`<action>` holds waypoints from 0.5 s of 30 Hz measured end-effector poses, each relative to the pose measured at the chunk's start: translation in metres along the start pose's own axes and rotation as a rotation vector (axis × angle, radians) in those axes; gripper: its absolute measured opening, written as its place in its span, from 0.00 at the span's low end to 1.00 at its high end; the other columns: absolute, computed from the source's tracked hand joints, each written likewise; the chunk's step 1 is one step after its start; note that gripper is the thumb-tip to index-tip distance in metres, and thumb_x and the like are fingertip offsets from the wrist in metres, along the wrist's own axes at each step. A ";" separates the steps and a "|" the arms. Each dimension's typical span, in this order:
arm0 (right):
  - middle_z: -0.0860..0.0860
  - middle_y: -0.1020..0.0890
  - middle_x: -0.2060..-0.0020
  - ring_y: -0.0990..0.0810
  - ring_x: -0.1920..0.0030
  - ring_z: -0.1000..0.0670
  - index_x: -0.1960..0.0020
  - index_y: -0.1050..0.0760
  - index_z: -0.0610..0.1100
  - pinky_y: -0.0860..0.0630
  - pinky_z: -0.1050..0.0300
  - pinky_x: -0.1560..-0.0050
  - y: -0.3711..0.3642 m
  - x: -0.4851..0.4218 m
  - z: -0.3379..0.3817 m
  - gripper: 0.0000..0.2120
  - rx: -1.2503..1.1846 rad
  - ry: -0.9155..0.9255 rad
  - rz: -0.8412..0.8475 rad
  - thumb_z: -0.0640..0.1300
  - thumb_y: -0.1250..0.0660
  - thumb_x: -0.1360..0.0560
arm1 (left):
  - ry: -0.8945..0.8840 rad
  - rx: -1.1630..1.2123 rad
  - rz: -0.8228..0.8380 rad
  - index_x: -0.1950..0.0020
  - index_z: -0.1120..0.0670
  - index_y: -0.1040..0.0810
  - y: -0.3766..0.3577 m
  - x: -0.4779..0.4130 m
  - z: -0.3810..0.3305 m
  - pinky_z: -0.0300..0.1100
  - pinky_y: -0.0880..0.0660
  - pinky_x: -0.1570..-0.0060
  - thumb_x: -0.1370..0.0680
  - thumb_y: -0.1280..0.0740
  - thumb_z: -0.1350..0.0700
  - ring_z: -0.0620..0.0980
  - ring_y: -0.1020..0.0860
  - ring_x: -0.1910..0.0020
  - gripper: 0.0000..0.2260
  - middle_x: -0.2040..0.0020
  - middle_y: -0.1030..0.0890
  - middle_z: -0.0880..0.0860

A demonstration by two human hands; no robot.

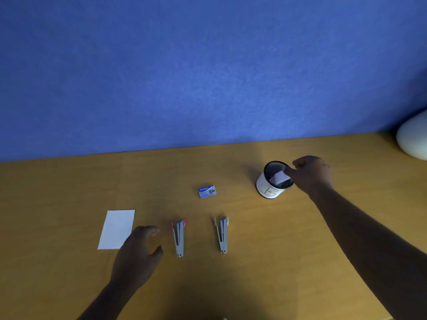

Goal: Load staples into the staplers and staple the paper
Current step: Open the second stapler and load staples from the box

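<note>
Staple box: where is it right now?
Head view: the staple box lies on the desk, centre frame, beyond the red stapler and the grey stapler, left of the labelled cup.

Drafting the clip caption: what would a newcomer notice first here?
The right hand reaches to the rim of a black mesh cup marked B, far right on the desk, with a white slip inside. Nearer the front, a red-trimmed stapler and a grey stapler lie splayed open side by side, with a blue staple box behind them. The left hand hovers, fingers relaxed, between the red-trimmed stapler and a white sheet.
</note>
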State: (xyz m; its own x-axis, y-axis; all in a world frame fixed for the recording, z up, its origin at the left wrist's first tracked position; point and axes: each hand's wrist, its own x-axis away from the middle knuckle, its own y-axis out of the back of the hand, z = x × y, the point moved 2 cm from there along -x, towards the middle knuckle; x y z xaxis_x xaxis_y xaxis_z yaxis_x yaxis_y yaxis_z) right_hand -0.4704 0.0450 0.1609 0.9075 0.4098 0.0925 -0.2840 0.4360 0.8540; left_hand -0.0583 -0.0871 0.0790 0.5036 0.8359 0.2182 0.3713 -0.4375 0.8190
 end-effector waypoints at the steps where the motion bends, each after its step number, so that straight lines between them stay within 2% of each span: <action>1: 0.50 0.16 0.56 0.18 0.55 0.45 0.48 0.18 0.46 0.27 0.58 0.60 0.000 -0.001 0.000 0.17 -0.004 -0.009 -0.015 0.55 0.26 0.32 | 0.009 0.009 -0.007 0.38 0.54 0.21 0.000 0.000 0.002 0.44 0.25 0.45 0.30 0.23 0.58 0.50 0.21 0.42 0.20 0.42 0.19 0.50; 4: 0.51 0.18 0.63 0.20 0.59 0.44 0.58 0.20 0.47 0.31 0.60 0.65 0.001 0.000 0.000 0.15 -0.061 -0.069 -0.057 0.60 0.30 0.29 | 0.025 0.032 -0.017 0.40 0.55 0.20 -0.002 0.001 0.009 0.46 0.25 0.45 0.30 0.24 0.60 0.52 0.20 0.43 0.19 0.44 0.18 0.51; 8: 0.55 0.23 0.72 0.25 0.69 0.52 0.65 0.23 0.46 0.38 0.64 0.71 0.005 0.011 -0.003 0.15 -0.132 -0.058 -0.151 0.56 0.31 0.27 | 0.043 0.015 -0.022 0.39 0.55 0.20 -0.003 0.004 0.014 0.48 0.24 0.44 0.29 0.25 0.58 0.53 0.20 0.42 0.18 0.43 0.18 0.52; 12: 0.56 0.20 0.70 0.22 0.67 0.54 0.64 0.22 0.46 0.35 0.62 0.71 0.000 0.040 -0.004 0.12 -0.230 0.014 -0.162 0.53 0.30 0.28 | 0.047 0.004 -0.037 0.38 0.54 0.21 -0.005 0.012 0.015 0.47 0.24 0.46 0.28 0.25 0.56 0.52 0.21 0.41 0.19 0.40 0.19 0.51; 15: 0.57 0.19 0.70 0.21 0.66 0.59 0.66 0.22 0.47 0.32 0.63 0.70 -0.018 0.072 0.002 0.10 -0.267 0.109 -0.059 0.49 0.28 0.28 | 0.022 0.006 -0.041 0.39 0.53 0.20 -0.007 0.020 0.015 0.45 0.24 0.49 0.28 0.25 0.56 0.52 0.19 0.49 0.18 0.41 0.19 0.50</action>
State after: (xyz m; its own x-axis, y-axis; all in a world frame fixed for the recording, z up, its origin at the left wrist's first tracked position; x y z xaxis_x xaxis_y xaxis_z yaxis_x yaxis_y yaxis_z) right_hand -0.3992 0.0655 0.1530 0.8903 0.4550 -0.0215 -0.3160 0.6510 0.6902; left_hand -0.0394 -0.0725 0.0701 0.4703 0.8603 0.1966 0.3956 -0.4046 0.8245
